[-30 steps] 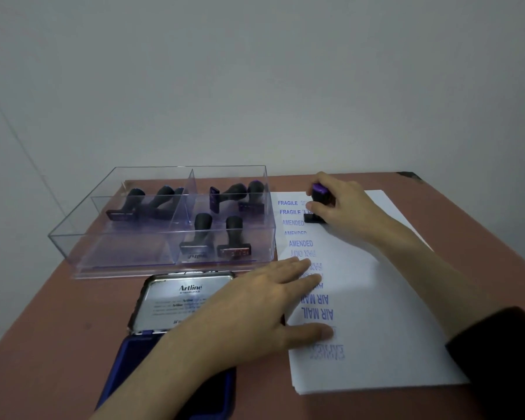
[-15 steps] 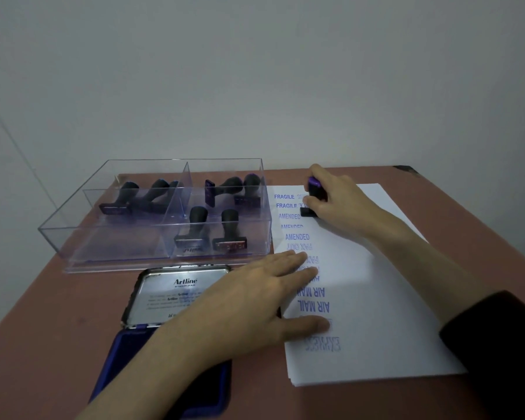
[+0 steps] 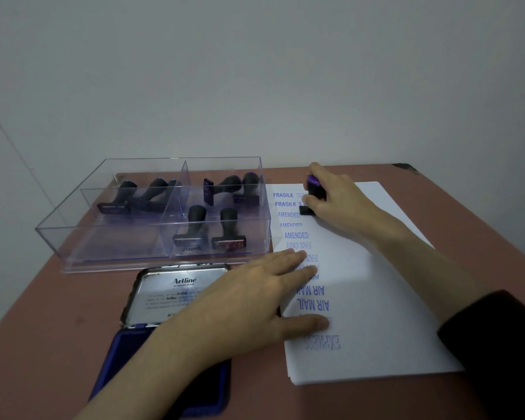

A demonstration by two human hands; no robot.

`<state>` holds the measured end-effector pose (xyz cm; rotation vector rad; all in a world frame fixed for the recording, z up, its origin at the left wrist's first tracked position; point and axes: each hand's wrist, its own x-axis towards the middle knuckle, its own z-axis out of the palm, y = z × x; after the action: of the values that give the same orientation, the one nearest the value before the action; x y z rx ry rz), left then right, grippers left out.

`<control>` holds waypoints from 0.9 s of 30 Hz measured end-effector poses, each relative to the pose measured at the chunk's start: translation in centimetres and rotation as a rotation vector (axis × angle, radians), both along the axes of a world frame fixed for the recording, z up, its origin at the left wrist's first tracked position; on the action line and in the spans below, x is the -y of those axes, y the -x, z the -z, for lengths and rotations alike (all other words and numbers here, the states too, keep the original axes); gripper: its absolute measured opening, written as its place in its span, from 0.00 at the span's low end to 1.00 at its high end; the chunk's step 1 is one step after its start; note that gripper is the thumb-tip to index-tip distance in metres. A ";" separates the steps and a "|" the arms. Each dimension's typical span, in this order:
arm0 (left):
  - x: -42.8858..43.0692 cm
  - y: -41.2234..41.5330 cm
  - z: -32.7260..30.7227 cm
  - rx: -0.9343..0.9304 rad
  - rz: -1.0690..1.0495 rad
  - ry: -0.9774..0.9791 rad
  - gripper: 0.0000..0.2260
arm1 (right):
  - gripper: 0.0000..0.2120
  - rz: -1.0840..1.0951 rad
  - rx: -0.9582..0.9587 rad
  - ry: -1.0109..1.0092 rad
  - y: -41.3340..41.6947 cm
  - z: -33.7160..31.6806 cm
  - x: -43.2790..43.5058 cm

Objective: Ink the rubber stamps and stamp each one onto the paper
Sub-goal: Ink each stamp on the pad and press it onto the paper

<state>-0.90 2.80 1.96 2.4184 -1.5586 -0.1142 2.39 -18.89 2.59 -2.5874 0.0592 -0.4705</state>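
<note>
Stamping: right hand (image 3: pixel 338 204) grips a purple-topped black rubber stamp (image 3: pixel 315 190), base down on the white paper sheet (image 3: pixel 391 298).
Steadying: left hand (image 3: pixel 255 301) flat, fingers straight, on the paper's left edge.
Done: blue FRAGILE, AMENDED, FAX OUT, AIR MAIL prints.
Left: perhaps some black stamps (image 3: pixel 194 225) in the clear plastic tray (image 3: pixel 73 237).

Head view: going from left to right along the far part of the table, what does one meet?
Clear box → FRAGILE prints → stamp gripped by the right hand → bare paper.
</note>
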 end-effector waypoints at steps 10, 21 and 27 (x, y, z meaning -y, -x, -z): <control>0.1 -0.1 0.1 0.010 0.003 -0.011 0.32 | 0.09 -0.004 0.029 0.018 0.1 0.3 0.0; 0.0 0.2 -0.1 0.029 -0.015 0.019 0.29 | 0.07 0.058 0.046 -0.191 0.3 -0.4 0.1; -0.9 0.3 -0.3 -0.008 -0.023 0.192 0.24 | 0.07 0.093 0.227 -0.683 2.1 -2.5 -0.5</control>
<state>-1.22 3.71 2.30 2.2838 -1.4653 0.0292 0.27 -18.41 5.09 -1.8591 0.2210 -0.6431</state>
